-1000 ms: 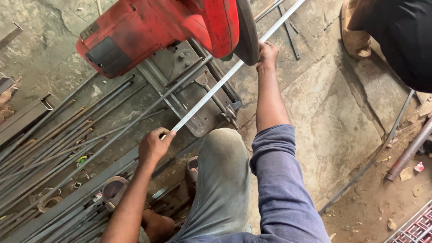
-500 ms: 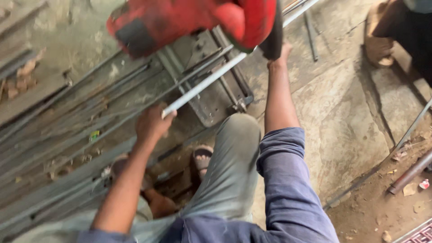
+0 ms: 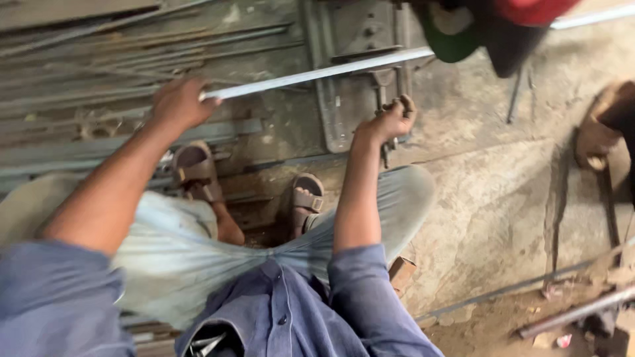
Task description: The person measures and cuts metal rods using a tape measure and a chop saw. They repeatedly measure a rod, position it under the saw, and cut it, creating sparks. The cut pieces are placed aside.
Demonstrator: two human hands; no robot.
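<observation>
the long, pale grey, flat steel bar (image 3: 317, 71) lies across the grey metal base of the saw (image 3: 344, 99), running from the left hand up and right under the red-bodied cut-off saw (image 3: 503, 20) at the top edge of the view, and on past it toward the top right corner. the left hand (image 3: 177, 102) is closed round the near end of the bar, fingers wrapped over it. the right hand (image 3: 390, 120) is curled shut on the small dark handle of the vise screw (image 3: 387, 142) at the near edge of the base, just below the bar.

to do this well, by the look of it, the bar should sit flat and square against the vise before the screw is turned tight, with the left hand holding the end level so it does not twist.

the person squats, pale trouser knees spread, brown sandals (image 3: 195, 168) on the ground between them, blue shirt sleeves below. a heap of dark steel strips and rods (image 3: 86, 59) lies along the left side of the cracked concrete floor (image 3: 503, 192). another person's foot (image 3: 595, 139) shows at the right edge, well apart from the saw.
</observation>
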